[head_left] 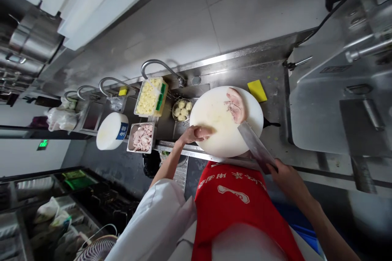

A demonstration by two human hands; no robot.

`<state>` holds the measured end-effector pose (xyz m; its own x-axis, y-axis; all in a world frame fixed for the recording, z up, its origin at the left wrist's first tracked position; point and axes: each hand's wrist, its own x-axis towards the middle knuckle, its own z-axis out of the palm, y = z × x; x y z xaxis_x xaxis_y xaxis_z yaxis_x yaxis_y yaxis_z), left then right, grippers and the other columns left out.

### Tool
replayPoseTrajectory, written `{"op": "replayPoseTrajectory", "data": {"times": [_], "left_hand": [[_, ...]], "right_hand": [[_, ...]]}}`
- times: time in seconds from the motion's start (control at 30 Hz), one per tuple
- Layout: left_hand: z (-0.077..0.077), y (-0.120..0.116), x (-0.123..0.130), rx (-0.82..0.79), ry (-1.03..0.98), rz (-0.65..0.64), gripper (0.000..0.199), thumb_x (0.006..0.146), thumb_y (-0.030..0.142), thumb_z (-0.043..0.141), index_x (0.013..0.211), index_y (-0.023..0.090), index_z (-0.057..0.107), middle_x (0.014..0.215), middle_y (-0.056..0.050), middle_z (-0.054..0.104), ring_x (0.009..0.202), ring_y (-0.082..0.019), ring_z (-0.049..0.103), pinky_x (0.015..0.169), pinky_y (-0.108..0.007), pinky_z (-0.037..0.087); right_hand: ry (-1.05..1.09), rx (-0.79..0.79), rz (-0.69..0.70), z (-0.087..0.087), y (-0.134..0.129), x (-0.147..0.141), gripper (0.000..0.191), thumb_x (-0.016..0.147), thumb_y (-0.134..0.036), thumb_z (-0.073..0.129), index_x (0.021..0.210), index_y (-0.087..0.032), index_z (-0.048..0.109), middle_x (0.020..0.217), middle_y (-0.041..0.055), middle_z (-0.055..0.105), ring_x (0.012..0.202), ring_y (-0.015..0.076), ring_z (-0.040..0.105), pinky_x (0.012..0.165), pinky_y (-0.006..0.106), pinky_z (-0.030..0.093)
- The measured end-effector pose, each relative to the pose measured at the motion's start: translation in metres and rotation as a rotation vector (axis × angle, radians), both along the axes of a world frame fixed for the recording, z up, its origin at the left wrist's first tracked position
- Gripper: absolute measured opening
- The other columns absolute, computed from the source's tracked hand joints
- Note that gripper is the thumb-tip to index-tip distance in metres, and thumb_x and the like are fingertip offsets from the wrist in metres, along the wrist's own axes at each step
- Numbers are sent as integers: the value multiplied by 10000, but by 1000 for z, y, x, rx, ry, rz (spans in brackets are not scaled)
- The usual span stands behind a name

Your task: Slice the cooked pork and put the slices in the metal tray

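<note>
My left hand (190, 135) is at the near left edge of a round white cutting board (214, 108), its fingers closed on a pale pink piece of meat (204, 132). My right hand (281, 172) grips the handle of a cleaver (255, 144). The broad blade slants over the near right edge of the board, its tip close to a larger slab of pale meat (237, 105). That slab lies flat on the far right part of the board, apart from my left hand.
Left of the board stand a wire strainer of pale round pieces (182, 110), a tub of yellowish cubes (150, 97) and a metal tray of cut meat (141, 137). A second thick white board (112, 131) lies further left. A yellow sponge cloth (257, 90) is at the right.
</note>
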<state>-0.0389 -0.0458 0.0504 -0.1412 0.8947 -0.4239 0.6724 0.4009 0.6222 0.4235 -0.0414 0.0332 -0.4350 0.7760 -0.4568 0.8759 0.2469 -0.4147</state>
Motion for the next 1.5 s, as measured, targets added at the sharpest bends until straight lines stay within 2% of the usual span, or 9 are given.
{"op": "replayPoseTrajectory", "data": {"times": [0.1,0.23,0.4,0.57,0.7,0.97,1.2,1.33,1.5], "left_hand": [[4,6,18,-65,330,-232,597,630,557,800,1055,161,663,1045,-120,649,949,-266,634,811,-333,499],[10,19,38,-124,402,-282,524,720,588,711,1023,165,650,914,-96,673,825,-239,631,753,-320,481],[0,28,43,271,440,-279,459,762,200,656,1217,204,596,1216,-119,614,1195,-306,493,1019,-456,374],[-26,9,33,440,277,-358,492,751,113,570,1228,212,630,1346,-144,477,1286,-324,378,1064,-517,342],[-26,-5,29,490,97,-304,463,813,202,564,1271,239,621,1357,-113,482,1286,-299,403,1089,-473,362],[-42,6,32,626,15,135,229,912,397,547,932,208,674,1002,-108,599,1040,-254,527,1016,-434,400],[-40,-3,-2,625,-90,425,263,911,452,554,933,218,673,927,-85,619,959,-237,567,947,-373,443],[-35,-42,-61,743,81,715,268,896,452,569,916,209,680,909,-62,628,865,-196,588,840,-312,474],[-6,-124,-201,710,521,1214,265,893,355,491,950,158,658,864,-61,639,833,-182,608,810,-307,485]], "right_hand": [[-3,-16,21,5,-1,-5,250,988,-373,426,875,-198,564,724,58,657,647,187,604,579,289,235],[16,-38,52,8,0,-18,260,999,-360,407,892,-189,572,749,64,664,658,180,607,588,293,234],[-49,-52,48,15,-1,-36,263,1015,-369,370,966,-189,555,780,78,680,701,206,644,583,294,232],[-114,-7,67,25,-6,-51,286,1028,-363,316,1014,-182,537,788,96,695,711,225,674,576,292,261],[-149,-32,59,34,-6,-71,312,1034,-341,273,1035,-175,537,796,119,704,717,240,683,592,298,318],[-174,-116,27,49,0,-134,320,1032,-291,250,1165,-143,501,831,130,694,759,243,679,675,305,382],[-207,-63,-53,73,-9,-182,297,1042,-303,225,1145,-151,459,851,164,705,787,250,686,678,293,379],[-242,-68,-46,61,-9,-190,310,1040,-303,219,1146,-149,466,860,163,705,788,261,694,663,301,390],[-315,10,11,36,-12,-182,324,1019,-325,256,1106,-126,496,728,136,675,711,285,689,605,316,372]]}}
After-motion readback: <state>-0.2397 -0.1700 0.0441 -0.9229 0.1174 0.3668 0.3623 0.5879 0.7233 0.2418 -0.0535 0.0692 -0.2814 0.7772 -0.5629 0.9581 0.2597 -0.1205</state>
